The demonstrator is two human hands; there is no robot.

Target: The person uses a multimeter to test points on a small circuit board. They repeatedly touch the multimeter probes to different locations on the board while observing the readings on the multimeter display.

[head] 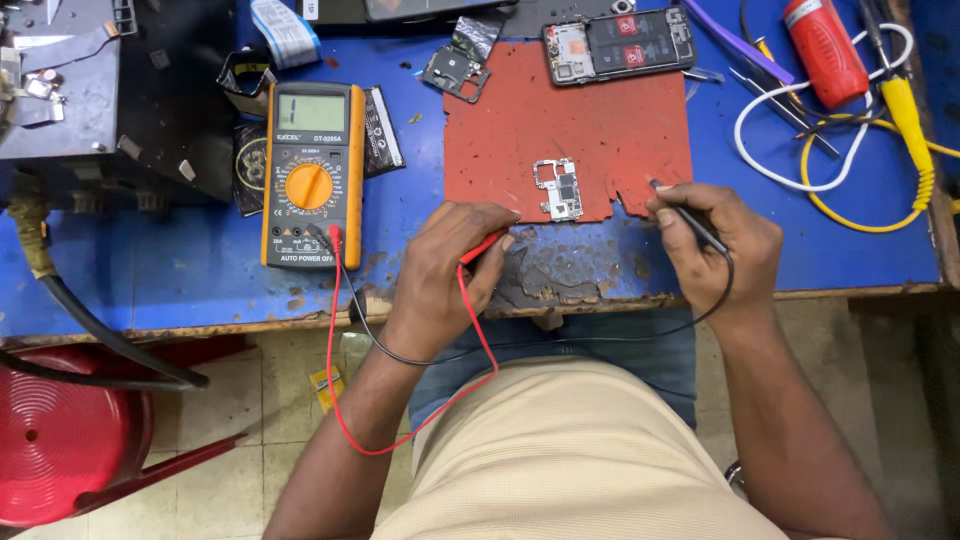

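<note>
Gripping the red probe (483,246) in the left hand (450,262) and the black probe (690,220) in the right hand (712,245), both tips should land steadily on the small circuit board (559,188) near the worktop's (180,280) front edge, without slipping between contacts.

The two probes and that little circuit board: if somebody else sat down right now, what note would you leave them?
Left hand: holds the red probe, tip aimed at the small circuit board, just short of it.
Right hand: holds the black probe, its tip at the torn edge of the red mat, right of the board.
The board lies on the mat; the opened phone lies at the mat's top edge.
Multimeter: on the blue bench to the left, both leads plugged in, display lit.
Done: leads plugged in, probes in hand.
Left: neither tip visibly touches the board yet.
</note>
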